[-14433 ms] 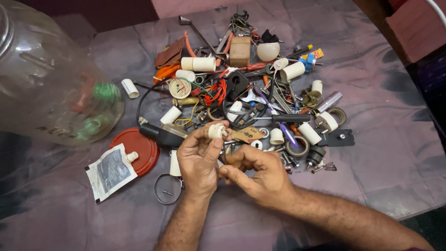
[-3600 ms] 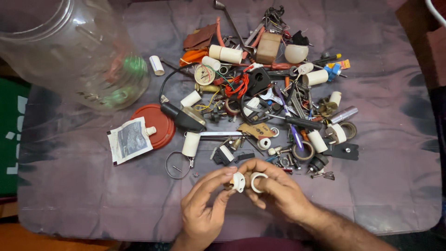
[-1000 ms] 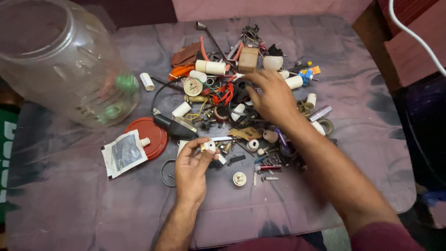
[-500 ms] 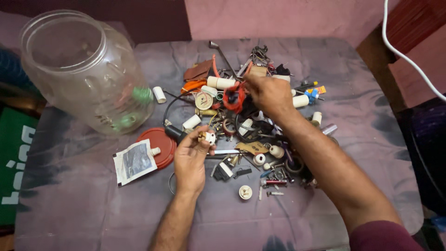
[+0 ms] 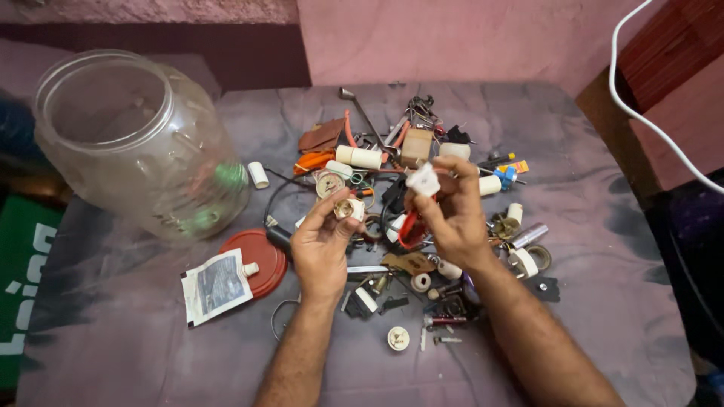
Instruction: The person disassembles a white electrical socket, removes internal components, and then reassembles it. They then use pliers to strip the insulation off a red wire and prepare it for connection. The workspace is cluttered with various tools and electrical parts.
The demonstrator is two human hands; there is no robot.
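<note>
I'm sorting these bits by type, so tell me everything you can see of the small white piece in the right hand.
The small white piece is blocky, roughly square, and looks like plastic. It is held up, tilted, above the pile of small parts, pinched at the fingertips of the right hand. Nothing else touches it. Finer detail is too small to tell.

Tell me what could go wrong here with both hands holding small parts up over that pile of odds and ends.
1. The left hand pinches a small round fitting by its fingertips; if it slips, it could vanish into the pile of parts below.
2. The right hand holds a white plastic piece loosely; a red cable looped beneath might snag it.
3. The big clear jar lies on its side and could roll.
</note>
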